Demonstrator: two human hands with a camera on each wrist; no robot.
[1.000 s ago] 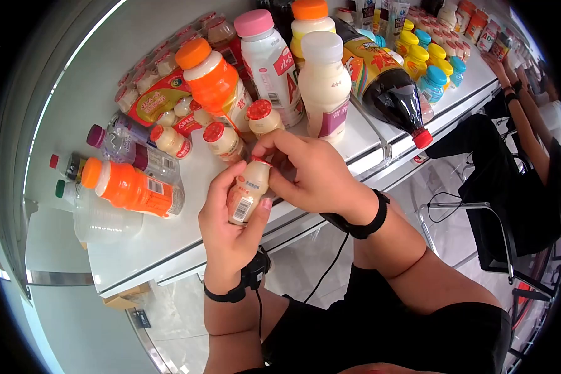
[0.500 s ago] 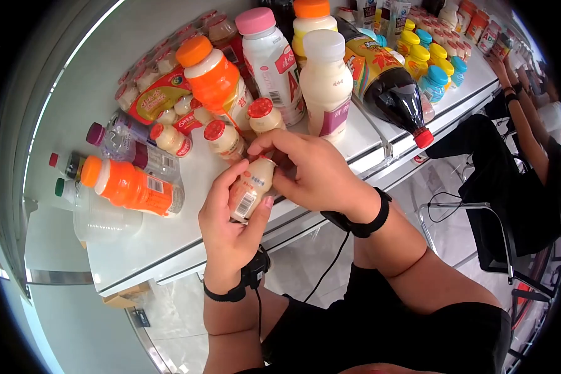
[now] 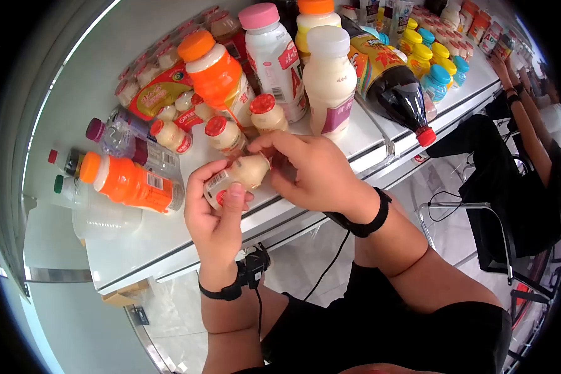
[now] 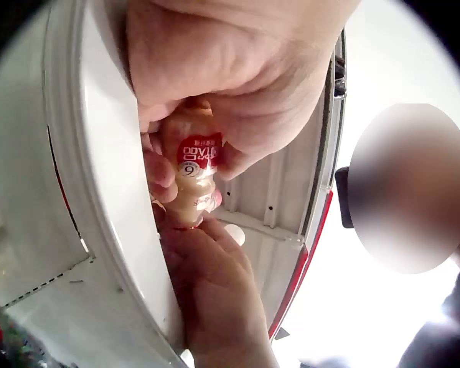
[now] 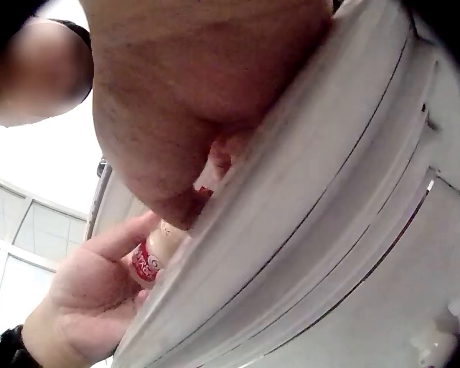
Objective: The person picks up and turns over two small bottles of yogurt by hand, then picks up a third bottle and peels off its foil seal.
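A small cream-coloured yogurt drink bottle (image 3: 248, 172) lies tilted between both hands, close over the front of the white counter. My left hand (image 3: 215, 218) grips its base end, thumb across the label. Curled fingers of my right hand (image 3: 321, 171) pinch the top end and mostly hide the lid. In the left wrist view the bottle (image 4: 193, 157) shows a red label. A bit of red lid (image 5: 205, 191) shows under the right fingers in the right wrist view. Two similar red-lidded bottles, one left (image 3: 225, 134) and one right (image 3: 268, 113), stand just beyond the hands.
An orange drink bottle (image 3: 131, 182) lies at the left beside clear plastic tubs (image 3: 106, 221). Taller bottles stand behind, including a white-capped one (image 3: 329, 81). A cola-dark bottle (image 3: 399, 93) lies at the right, its red cap over the counter's front edge (image 3: 187, 252).
The small bottle has swung from nearly upright to a strong tilt, its base toward the left. My left hand has shifted slightly left with it; the right hand stays at the top end.
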